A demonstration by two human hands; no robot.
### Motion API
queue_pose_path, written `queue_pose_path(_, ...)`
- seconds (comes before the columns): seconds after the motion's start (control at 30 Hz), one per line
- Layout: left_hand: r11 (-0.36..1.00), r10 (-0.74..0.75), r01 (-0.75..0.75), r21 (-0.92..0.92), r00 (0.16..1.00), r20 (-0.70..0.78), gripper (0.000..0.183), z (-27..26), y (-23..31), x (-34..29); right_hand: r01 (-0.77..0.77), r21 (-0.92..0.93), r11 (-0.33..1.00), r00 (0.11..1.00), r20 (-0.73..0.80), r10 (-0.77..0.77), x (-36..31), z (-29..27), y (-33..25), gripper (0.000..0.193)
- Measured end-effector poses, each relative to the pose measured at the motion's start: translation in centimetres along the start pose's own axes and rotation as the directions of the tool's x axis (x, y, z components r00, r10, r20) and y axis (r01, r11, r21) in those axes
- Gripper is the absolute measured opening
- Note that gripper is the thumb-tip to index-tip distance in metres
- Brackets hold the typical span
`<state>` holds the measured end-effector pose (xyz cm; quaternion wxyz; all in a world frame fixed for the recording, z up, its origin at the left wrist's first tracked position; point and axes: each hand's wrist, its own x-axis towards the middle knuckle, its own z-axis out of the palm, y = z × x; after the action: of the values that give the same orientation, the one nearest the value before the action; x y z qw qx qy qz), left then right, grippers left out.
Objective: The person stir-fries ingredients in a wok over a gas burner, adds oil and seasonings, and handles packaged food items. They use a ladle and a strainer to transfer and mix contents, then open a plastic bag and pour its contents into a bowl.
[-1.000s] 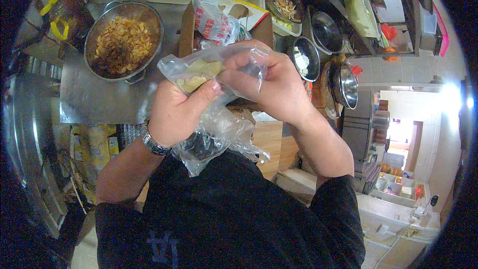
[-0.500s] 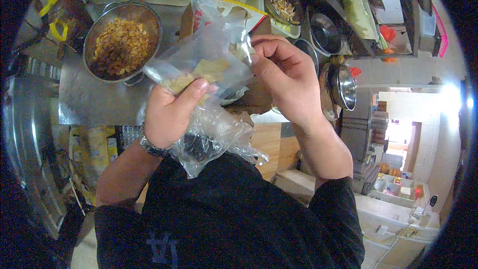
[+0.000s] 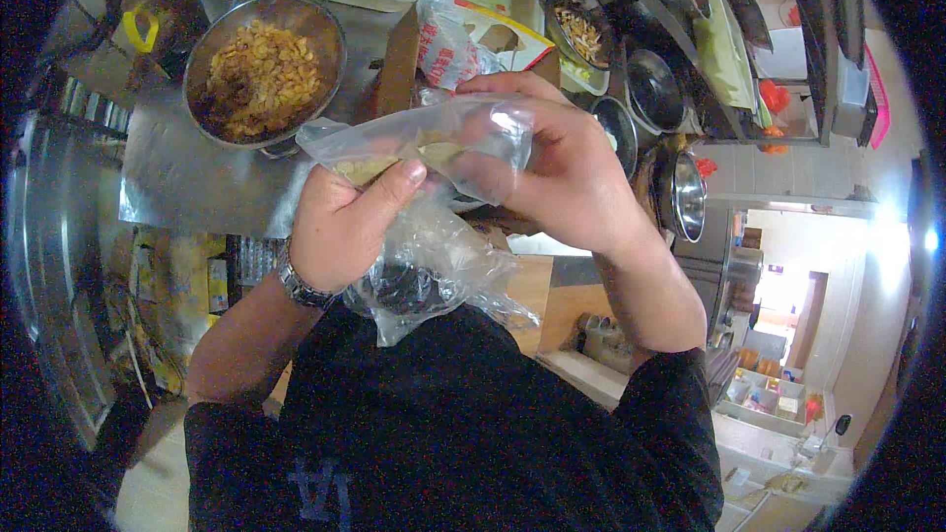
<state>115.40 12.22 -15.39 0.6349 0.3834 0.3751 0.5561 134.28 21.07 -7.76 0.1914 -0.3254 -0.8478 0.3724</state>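
Observation:
My left hand (image 3: pixel 345 222) is closed on the side of a clear plastic bag (image 3: pixel 370 143), thumb pressed on top. Flat, pale olive dry pieces (image 3: pixel 365 169), perhaps leaves, show through the plastic. My right hand (image 3: pixel 572 172) reaches into the bag's mouth from the right. Its thumb and fingers are apart, blurred behind the film, and I see nothing gripped between them. Below both hands hangs crumpled clear plastic (image 3: pixel 424 266); whether it belongs to the same bag I cannot tell. Left of the hands, a metal colander-like bowl (image 3: pixel 333 59) holds brown and golden pieces.
An open carton (image 3: pixel 399 54) with a printed plastic bag (image 3: pixel 448 39) stands just beyond my hands. White tubs (image 3: pixel 394 0) of shredded food line the back of the steel counter (image 3: pixel 187 177). Dark and metal bowls (image 3: pixel 655 89) sit at the right, beneath a shelf.
My right hand has gone from pinching at the bag's upper edge to inside its mouth. The bag now lies lower and flatter. My left hand keeps its hold; the view has shifted slightly.

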Motion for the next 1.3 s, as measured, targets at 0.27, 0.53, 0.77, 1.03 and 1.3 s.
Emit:
queue_pose_path(0.27,0.998,0.049,-0.048,0.045,0.999,-0.014,0.024,-0.8,0.3,0.0,-0.044,0.047,0.998,0.992,-0.118,0.049,0.5,1.3,-0.6,0.026)
queue_pose_path(0.53,0.999,0.029,-0.027,0.042,0.998,-0.056,0.02,-1.0,-0.7,0.1,-0.077,0.225,0.971,0.991,-0.092,0.1,0.7,1.2,-0.1,0.015)
queue_pose_path(0.77,0.986,0.016,-0.04,-0.159,0.988,-0.152,0.022,-2.2,-1.6,0.0,-0.188,0.517,0.835,0.952,-0.114,0.284,1.2,1.1,-0.1,0.004)
queue_pose_path(1.03,0.996,0.045,-0.057,-0.067,0.985,-0.168,0.021,-2.9,-0.4,-1.2,-0.216,0.281,0.935,0.975,0.114,0.191,2.5,2.7,-1.4,0.007)
queue_pose_path(1.3,0.989,0.141,-0.144,0.012,0.939,-0.313,0.015,-3.9,-0.4,-1.8,-0.297,0.308,0.904,0.954,0.133,0.268,3.8,3.7,-2.0,0.005)
